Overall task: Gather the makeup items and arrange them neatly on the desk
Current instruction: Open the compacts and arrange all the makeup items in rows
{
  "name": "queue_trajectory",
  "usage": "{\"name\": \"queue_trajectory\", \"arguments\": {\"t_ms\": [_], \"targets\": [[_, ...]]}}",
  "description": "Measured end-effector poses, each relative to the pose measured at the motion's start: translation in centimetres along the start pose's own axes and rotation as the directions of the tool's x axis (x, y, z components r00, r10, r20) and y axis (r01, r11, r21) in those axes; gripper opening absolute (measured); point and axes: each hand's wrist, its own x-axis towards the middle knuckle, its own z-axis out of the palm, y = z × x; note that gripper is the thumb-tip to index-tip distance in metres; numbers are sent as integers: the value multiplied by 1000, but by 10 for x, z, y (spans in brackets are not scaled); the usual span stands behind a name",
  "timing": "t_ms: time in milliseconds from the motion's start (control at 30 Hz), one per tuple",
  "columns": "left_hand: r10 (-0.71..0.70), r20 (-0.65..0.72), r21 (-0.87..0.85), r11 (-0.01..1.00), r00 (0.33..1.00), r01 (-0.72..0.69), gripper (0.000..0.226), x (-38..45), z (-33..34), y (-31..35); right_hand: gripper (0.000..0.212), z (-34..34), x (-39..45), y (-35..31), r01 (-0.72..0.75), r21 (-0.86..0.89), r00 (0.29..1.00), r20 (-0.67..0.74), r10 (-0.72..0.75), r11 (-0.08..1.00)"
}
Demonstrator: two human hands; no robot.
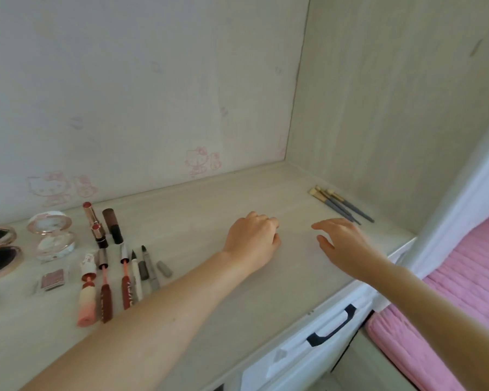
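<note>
- The desk [237, 198] is a pale wood-grain top set in a corner; a back wall [153, 80] runs along its far edge and a side panel [393, 94] closes its right end.
- The widest bare stretch lies mid-desk, between the makeup row on the left and the brushes [340, 203] near the right panel.
- The left hand [251, 238] rests on that bare stretch, fingers curled under, holding nothing that shows.
- The right hand [342, 244] hovers just beside it, fingers loosely spread and empty, short of the brushes.
- Along the left: two open compacts [52, 235], lipsticks [95, 224], an eyeshadow pan [52, 279], lip glosses [105, 286] and pencils [150, 266], lying side by side.
- The left forearm passes close to the pencils.
- Below the front edge sits a white drawer with a black handle [332, 325]; a pink bedcover [449, 300] lies to the right.
- Faint pink cartoon cat prints [201, 160] mark the back wall.
</note>
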Motion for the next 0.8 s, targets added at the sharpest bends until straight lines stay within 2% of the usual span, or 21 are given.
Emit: {"name": "queue_trajectory", "arguments": {"t_ms": [167,267,433,600,733,800], "targets": [[30,43,-12,999,999,-30,26,47,21,26,32,-16,15,41,-117,-60,993,2,118,991],[1,63,-72,997,998,4,27,71,31,38,24,-22,31,61,-159,-71,987,17,160,985],[-142,80,-192,969,987,155,31,107,49,57,27,-26,60,95,-290,-62,957,-2,290,955],[-388,125,-308,860,913,408,33,144,66,72,32,-19,90,119,-418,-45,908,3,419,907],[-500,157,-317,791,852,523,46,171,76,80,31,-6,101,122,-418,-44,908,22,419,907],[-527,179,-295,777,831,556,46,180,81,83,30,-2,103,120,-397,-68,916,21,399,915]]}}
